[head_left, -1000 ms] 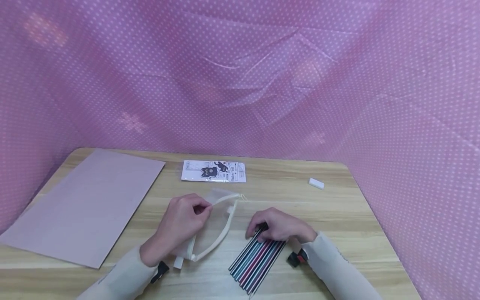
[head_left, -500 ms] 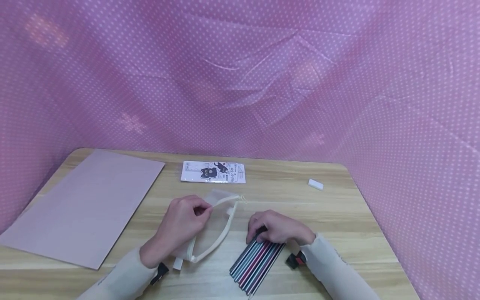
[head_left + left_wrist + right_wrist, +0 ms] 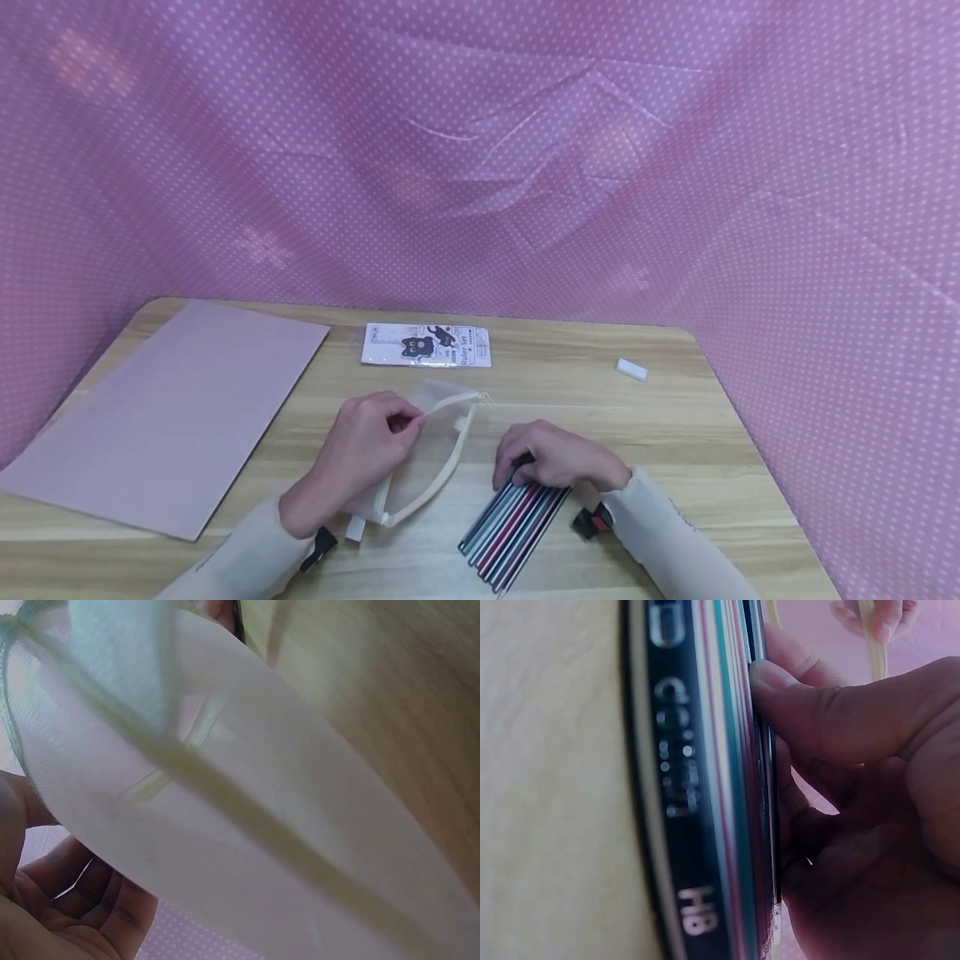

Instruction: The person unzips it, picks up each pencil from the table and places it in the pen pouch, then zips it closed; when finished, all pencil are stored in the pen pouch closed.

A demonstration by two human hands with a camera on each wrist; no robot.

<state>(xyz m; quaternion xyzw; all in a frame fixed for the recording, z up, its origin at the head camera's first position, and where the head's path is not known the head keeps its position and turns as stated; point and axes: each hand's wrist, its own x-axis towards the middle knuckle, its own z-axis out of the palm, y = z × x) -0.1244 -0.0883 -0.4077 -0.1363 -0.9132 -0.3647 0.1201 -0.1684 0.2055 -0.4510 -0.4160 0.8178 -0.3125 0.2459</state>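
Observation:
In the head view my left hand (image 3: 371, 437) pinches the rim of a translucent mesh zip pouch (image 3: 433, 446) between thumb and fingertips, and the pouch mouth gapes. The left wrist view shows the pouch (image 3: 255, 772) close up, its pale zipper edging crossing the frame. My right hand (image 3: 551, 454) is at the far end of a row of dark, shiny striped pencils (image 3: 516, 533) lying side by side on the table. In the right wrist view the thumb lies against the pencils (image 3: 712, 795), fingers curled behind them; "HB" shows on the nearest one. Part of the row is hidden under the hand.
A ruler set (image 3: 426, 344) in a clear packet lies beyond the pouch. At the back right is a white eraser (image 3: 632, 369). A large pale pink sheet (image 3: 172, 417) covers the left of the wooden table (image 3: 720, 483). Dotted pink cloth (image 3: 480, 150) hangs behind.
My right fingers have shifted very slightly toward the near side at the pencils' far end. The left hand and the pouch stay as they were.

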